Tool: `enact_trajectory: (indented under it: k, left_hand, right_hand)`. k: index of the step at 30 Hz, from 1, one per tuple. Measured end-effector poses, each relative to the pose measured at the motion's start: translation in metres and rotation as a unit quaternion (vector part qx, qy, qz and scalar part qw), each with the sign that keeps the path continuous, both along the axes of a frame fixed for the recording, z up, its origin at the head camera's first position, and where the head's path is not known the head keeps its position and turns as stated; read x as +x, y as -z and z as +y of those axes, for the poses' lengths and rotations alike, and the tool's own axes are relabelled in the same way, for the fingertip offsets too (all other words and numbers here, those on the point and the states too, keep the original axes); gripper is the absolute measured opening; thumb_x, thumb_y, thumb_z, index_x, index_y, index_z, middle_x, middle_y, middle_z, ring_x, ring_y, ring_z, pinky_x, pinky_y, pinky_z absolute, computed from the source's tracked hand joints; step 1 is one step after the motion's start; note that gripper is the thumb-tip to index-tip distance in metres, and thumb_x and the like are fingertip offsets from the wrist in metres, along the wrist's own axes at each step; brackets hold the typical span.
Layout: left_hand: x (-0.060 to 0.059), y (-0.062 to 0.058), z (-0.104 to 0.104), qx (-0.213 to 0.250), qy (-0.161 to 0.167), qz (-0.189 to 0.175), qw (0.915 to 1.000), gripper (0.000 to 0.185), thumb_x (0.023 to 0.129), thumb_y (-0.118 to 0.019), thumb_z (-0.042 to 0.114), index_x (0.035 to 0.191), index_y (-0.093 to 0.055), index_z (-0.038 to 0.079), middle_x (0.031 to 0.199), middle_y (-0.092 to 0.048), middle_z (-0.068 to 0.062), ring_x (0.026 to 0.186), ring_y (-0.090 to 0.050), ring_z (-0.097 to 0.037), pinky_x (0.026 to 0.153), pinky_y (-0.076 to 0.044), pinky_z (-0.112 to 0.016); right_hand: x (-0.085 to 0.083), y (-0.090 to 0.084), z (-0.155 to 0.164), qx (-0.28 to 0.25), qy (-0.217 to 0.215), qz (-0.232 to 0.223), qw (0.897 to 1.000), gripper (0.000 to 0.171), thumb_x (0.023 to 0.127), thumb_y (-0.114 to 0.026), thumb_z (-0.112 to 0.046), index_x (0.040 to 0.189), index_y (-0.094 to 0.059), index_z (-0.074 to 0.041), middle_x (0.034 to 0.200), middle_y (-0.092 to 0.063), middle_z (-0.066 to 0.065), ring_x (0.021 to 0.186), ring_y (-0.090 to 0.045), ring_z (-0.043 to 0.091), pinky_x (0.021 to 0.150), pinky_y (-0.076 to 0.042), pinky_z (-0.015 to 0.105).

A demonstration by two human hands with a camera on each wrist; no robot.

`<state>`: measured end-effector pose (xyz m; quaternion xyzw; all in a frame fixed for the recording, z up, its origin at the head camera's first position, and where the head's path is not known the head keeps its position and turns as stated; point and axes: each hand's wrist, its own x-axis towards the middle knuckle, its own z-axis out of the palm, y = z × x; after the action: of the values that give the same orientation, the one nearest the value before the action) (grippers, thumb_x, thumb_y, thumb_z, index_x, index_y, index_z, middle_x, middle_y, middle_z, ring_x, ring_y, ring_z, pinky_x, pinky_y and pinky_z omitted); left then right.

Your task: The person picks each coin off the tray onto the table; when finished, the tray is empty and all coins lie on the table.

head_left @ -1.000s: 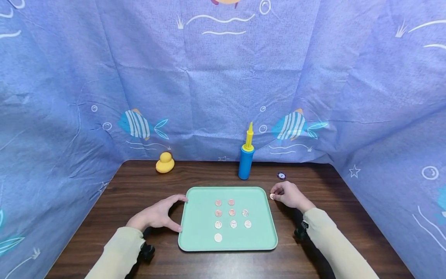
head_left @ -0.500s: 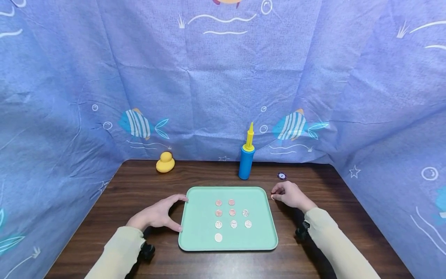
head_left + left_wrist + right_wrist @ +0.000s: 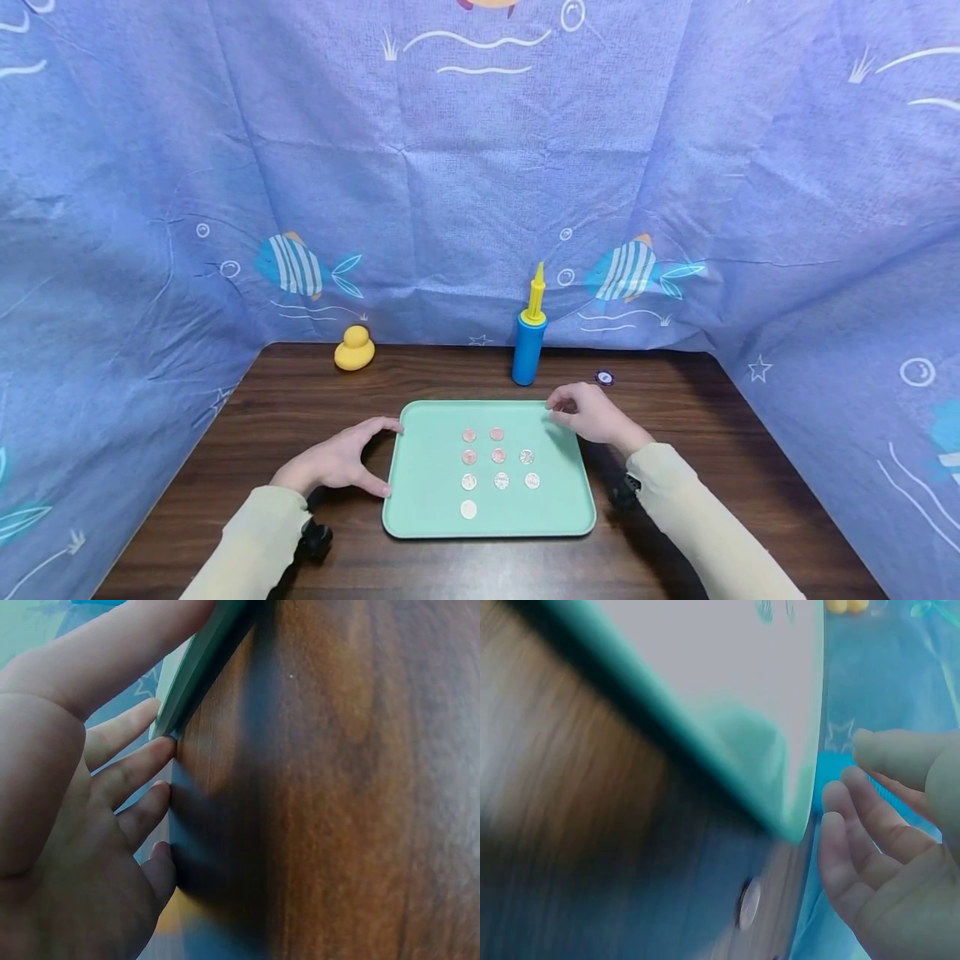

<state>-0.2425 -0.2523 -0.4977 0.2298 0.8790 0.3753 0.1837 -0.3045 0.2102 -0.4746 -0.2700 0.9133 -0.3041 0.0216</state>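
Note:
A mint-green tray (image 3: 427, 508) lies on the wooden table, bearing several coppery coins (image 3: 498, 456) and silvery coins (image 3: 501, 481) in loose rows. My left hand (image 3: 337, 457) rests its thumb and fingertips against the tray's left side, the fingers spread. Over the tray's back right corner, my right hand (image 3: 596, 415) has its thumb and fingertips drawn close together; I cannot tell whether a coin sits between them. In the right wrist view another coin (image 3: 750, 904) lies on the table just right of the tray; the right hand hides that spot in the head view.
A yellow rubber duck (image 3: 354, 350) sits at the table's back left. The blue hand pump (image 3: 528, 346) with a yellow nozzle stands upright behind the tray. A dark-rimmed poker chip (image 3: 604, 377) lies at the back right. A blue printed curtain (image 3: 480, 208) surrounds the table.
My right hand has moved left from the table beside the tray to above its back right corner. A coin showing at its fingertips earlier is out of sight there now. The left hand stays put.

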Motion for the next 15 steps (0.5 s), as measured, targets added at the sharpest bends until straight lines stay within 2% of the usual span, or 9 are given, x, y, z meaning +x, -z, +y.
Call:
enact_trajectory:
  k: [8, 15]
  left_hand:
    - [-0.002, 0.001, 0.0, -0.005, -0.003, 0.002, 1.0, 0.094, 0.076, -0.096, 0.038, 0.153, -0.047, 0.015, 0.162, -0.041, -0.014, 0.153, -0.032, -0.042, 0.117, -0.029, -0.067]
    - [-0.001, 0.002, 0.0, -0.002, -0.001, 0.006, 1.0, 0.095, 0.077, -0.096, 0.039, 0.154, -0.046, 0.013, 0.161, -0.042, -0.014, 0.152, -0.032, -0.042, 0.117, -0.028, -0.067]
  right_hand:
    - [0.002, -0.006, -0.031, 0.018, -0.043, -0.015, 0.999, 0.013, 0.095, -0.076, -0.006, 0.107, -0.078, -0.003, 0.096, -0.074, 0.0, 0.086, -0.068, 0.014, 0.074, -0.055, 0.029]
    - [0.002, -0.004, -0.052, 0.044, -0.07, -0.04, 0.996, 0.017, 0.094, -0.079, -0.006, 0.11, -0.079, -0.005, 0.107, -0.077, 0.005, 0.092, -0.071, 0.017, 0.082, -0.058, 0.033]
